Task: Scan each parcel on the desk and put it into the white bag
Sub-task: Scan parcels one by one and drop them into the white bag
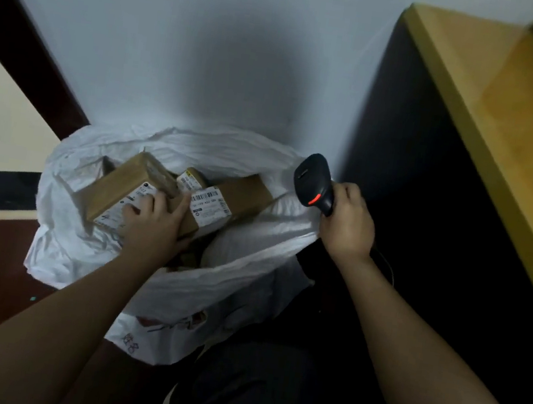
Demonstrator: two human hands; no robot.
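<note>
Beside the desk, inside the white bag, left hand grips a stiff, seemingly light cardboard parcel by its end; right hand clasps the scanner.

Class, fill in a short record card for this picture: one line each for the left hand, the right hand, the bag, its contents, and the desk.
left hand: the left hand reaches into the bag and grips a cardboard parcel with a white label
right hand: the right hand holds a black handheld scanner beside the bag's rim
bag: the white bag stands open on the floor against the wall
contents: at least two more labelled parcels lie inside
desk: the wooden desk is at the right; what lies on it is blurred
</note>
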